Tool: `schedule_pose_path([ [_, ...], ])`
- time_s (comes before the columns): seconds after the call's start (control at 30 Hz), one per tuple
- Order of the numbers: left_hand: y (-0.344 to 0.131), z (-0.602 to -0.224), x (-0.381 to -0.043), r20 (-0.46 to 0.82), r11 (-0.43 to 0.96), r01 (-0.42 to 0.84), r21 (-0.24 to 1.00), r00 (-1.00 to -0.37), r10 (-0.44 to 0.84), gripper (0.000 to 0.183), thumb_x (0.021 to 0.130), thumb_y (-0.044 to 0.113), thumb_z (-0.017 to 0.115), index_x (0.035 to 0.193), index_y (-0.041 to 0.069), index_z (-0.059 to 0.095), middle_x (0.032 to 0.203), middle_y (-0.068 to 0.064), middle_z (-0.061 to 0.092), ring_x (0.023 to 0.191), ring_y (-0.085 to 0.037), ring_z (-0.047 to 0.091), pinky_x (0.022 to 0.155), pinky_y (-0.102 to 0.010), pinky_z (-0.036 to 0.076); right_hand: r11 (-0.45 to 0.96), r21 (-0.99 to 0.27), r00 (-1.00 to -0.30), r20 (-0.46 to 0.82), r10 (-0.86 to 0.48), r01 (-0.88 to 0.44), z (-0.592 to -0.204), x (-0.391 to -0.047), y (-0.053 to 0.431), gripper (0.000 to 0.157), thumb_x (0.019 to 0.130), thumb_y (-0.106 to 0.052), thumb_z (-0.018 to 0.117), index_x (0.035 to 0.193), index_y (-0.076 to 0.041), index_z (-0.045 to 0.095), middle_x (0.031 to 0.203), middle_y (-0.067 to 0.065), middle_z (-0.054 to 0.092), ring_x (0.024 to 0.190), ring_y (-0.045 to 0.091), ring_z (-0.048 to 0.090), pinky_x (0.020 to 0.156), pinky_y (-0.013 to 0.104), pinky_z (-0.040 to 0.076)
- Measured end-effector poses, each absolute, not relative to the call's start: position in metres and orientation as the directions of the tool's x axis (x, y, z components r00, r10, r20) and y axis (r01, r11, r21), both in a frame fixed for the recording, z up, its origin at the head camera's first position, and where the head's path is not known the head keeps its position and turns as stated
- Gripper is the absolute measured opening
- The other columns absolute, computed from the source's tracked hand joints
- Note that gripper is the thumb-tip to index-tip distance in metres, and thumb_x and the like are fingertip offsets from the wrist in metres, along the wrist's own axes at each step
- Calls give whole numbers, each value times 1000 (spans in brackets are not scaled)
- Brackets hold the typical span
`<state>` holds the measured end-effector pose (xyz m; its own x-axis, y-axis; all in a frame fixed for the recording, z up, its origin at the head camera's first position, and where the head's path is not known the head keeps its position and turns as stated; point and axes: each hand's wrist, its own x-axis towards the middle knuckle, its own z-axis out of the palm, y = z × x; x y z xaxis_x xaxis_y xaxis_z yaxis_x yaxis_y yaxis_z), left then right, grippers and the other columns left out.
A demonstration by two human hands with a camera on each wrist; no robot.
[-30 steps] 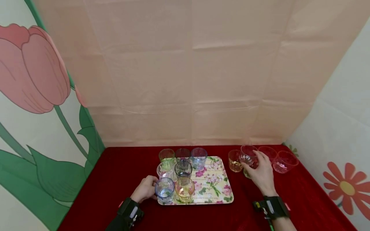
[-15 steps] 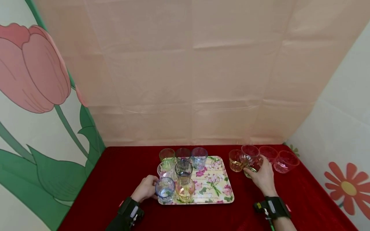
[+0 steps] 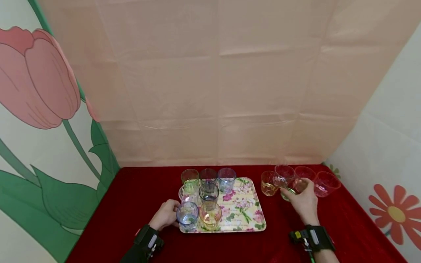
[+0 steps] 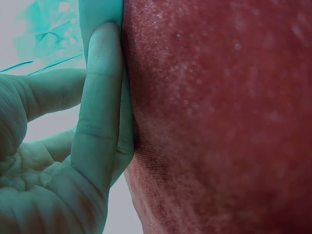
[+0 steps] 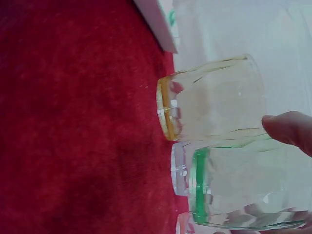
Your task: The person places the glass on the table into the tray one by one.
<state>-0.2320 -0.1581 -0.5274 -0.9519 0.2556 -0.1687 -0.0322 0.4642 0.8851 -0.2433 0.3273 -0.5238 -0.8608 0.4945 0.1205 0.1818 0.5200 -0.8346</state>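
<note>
My right hand (image 3: 304, 201) holds a green-tinted glass (image 3: 288, 193), thumb on its left and fingers at its right. In the right wrist view this green-based glass (image 5: 243, 185) overlaps a clear glass, and a yellow-based glass (image 5: 214, 100) stands beside it. Part of the thumb (image 5: 291, 127) shows near the rim. My left hand (image 3: 166, 214) touches the left edge of the floral tray (image 3: 245, 215), next to a blue glass (image 3: 188, 216). In the left wrist view a straight finger (image 4: 100, 102) lies along the tray's side (image 4: 100, 12).
Several coloured glasses, among them an amber glass (image 3: 210, 216) and a dark glass (image 3: 208, 193), cover the tray's left half. Near my right hand stand a yellow glass (image 3: 268, 188), a clear pinkish glass (image 3: 283, 175) and pink glasses (image 3: 325, 184). A red cloth (image 3: 131, 204) covers the table.
My right hand has come down from beside the pinkish glass to the green glass, then shifted slightly right with it. The left hand and tray have stayed in place.
</note>
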Motion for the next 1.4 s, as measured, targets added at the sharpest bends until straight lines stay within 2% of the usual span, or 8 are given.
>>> schedule_pose_path([
  [0.13, -158, -527, -231, -171, 469, -32, 883, -951, 258, 21, 89, -17, 56, 106, -9, 64, 79, -12, 58, 64, -21, 63, 53, -36, 60, 519, -844, -831, 192, 522, 131, -518, -241, 326, 98, 81, -44, 85, 152, -5, 30, 136, 28, 51, 121, 40, 51, 92, 49, 47],
  [0.27, -157, -526, -231, -171, 471, -32, 881, -951, 256, 20, 89, -16, 57, 106, -9, 64, 79, -12, 58, 63, -21, 64, 53, -36, 60, 522, -848, -811, 239, 534, 94, -514, -241, 323, 96, 78, -44, 88, 150, -7, 36, 130, 20, 55, 115, 33, 53, 81, 31, 42],
  [0.47, -157, -527, -230, -165, 468, -28, 883, -953, 254, 19, 88, -15, 59, 105, -9, 64, 79, -12, 58, 62, -20, 63, 53, -36, 60, 446, -890, -825, 182, 535, 93, -509, -240, 313, 92, 80, -46, 85, 148, -6, 39, 130, 19, 52, 110, 28, 50, 71, 19, 42],
  [0.57, -157, -526, -229, -171, 468, -35, 883, -953, 251, 19, 88, -15, 59, 106, -9, 63, 79, -12, 57, 63, -20, 63, 53, -36, 60, 401, -913, -836, 163, 523, 74, -506, -241, 307, 90, 81, -45, 85, 149, -6, 39, 135, 18, 52, 114, 27, 51, 69, 13, 43],
  [0.77, -157, -525, -229, -161, 464, -29, 885, -955, 249, 19, 88, -16, 59, 105, -9, 64, 78, -12, 57, 62, -20, 63, 53, -36, 60, 329, -944, -842, 189, 505, -14, -503, -246, 289, 84, 81, -31, 87, 146, -7, 39, 137, 12, 54, 119, 24, 53, 83, 14, 44],
  [1.03, -157, -527, -230, -157, 455, -24, 890, -953, 257, 18, 88, -15, 60, 104, -8, 64, 78, -11, 58, 61, -20, 63, 53, -36, 60, 235, -957, -901, 248, 356, -170, -503, -248, 261, 78, 81, -10, 86, 144, -4, 40, 133, 15, 56, 117, 22, 53, 82, 10, 48],
  [1.2, -158, -526, -230, -150, 444, -18, 896, -953, 263, 19, 87, -16, 59, 104, -9, 64, 78, -12, 58, 63, -20, 63, 53, -36, 61, 212, -949, -904, 290, 314, -231, -499, -244, 245, 76, 81, -7, 86, 143, -5, 43, 131, 15, 58, 116, 21, 55, 83, 11, 51],
  [1.4, -157, -527, -229, -144, 440, -16, 898, -955, 260, 18, 87, -16, 60, 103, -9, 65, 77, -11, 58, 63, -20, 63, 53, -36, 60, 216, -946, -930, 290, 224, -243, -500, -244, 226, 72, 82, -10, 86, 141, -4, 45, 128, 18, 58, 113, 28, 57, 82, 16, 53],
])
